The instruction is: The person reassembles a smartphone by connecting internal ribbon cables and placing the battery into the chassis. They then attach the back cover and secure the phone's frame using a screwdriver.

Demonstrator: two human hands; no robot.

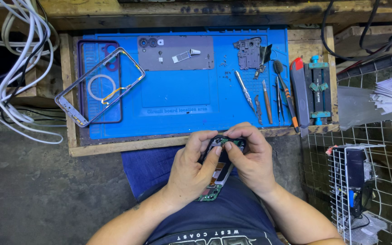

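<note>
An opened smartphone (pixel 218 170) with its inner boards and a green circuit part showing sits over my lap, just below the bench edge. My left hand (pixel 192 170) grips its left side, thumb pressed on the top end. My right hand (pixel 250 159) holds the right side, thumb and fingertips pinching at the top edge by the green part. On the blue work mat (pixel 182 90) lie a phone frame (pixel 100 86), tilted at the left, and a grey back cover (pixel 175 53).
Screwdriver, tweezers, pry tools and a brush (pixel 268 97) lie on the mat's right side, with a small board (pixel 249 53) above them. A utility knife (pixel 298 93) and blue holder jig (pixel 318 88) sit further right. White cables (pixel 14 68) hang left; a wire rack (pixel 355 186) stands right.
</note>
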